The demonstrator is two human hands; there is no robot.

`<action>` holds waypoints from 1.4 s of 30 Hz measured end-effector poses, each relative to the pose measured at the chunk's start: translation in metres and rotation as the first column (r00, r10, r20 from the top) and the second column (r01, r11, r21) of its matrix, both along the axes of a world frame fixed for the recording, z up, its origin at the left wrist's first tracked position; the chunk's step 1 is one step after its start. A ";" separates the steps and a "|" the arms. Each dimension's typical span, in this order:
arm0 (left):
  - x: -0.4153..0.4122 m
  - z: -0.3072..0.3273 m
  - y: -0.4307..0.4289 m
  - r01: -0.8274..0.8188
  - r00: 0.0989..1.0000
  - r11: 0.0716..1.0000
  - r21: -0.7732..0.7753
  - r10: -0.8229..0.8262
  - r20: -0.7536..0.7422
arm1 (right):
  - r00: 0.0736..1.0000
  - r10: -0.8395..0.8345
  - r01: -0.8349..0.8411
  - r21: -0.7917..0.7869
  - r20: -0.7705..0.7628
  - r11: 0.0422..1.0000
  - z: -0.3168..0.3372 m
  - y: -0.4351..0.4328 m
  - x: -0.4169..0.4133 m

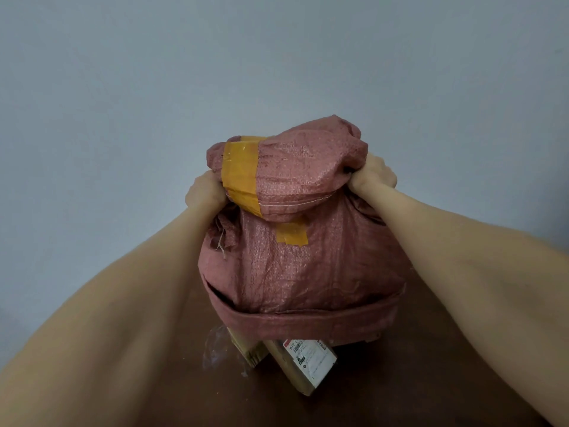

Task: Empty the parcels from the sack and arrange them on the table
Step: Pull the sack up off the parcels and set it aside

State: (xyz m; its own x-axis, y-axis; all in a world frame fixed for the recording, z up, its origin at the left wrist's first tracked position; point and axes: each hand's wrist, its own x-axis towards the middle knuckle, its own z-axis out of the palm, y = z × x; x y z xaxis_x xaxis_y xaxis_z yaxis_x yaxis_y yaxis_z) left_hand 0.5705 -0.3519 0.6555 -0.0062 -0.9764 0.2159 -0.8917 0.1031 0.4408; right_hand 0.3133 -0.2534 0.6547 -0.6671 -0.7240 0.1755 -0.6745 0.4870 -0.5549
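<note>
Both the left hand point(204, 191) and right hand point(374, 175) grip bunched corners of the upturned sack point(295, 260), whose mouth sits over parcels point(309, 363) on the table point(415, 380); a sharp lift could send the rest, an unseen number, tumbling off it.

Brown table point(385, 396) — on it a labelled parcel point(304, 365), a plain carton point(246, 349), perhaps a clear plastic wrapper point(215, 346).

Plain indoor room, seemingly a parcel-handling spot: a bare grey-blue wall point(154, 87) is filling the far side, and label-bearing cardboard parcels point(309, 363) are lying on a near brown table point(415, 380) beneath a taped woven sack point(292, 266).
</note>
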 end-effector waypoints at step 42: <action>0.023 -0.099 -0.066 0.164 0.914 0.957 0.240 -0.239 0.328 | 0.996 0.026 -0.044 0.205 0.089 0.978 -0.058 -0.035 0.006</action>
State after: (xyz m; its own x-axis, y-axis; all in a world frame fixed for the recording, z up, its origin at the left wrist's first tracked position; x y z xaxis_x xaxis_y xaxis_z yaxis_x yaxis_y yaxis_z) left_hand 0.5932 -0.4182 0.5561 -0.2456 -0.9686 -0.0392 -0.9617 0.2384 0.1354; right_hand 0.3192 -0.2882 0.5967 -0.6471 -0.7615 -0.0369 -0.6473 0.5743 -0.5012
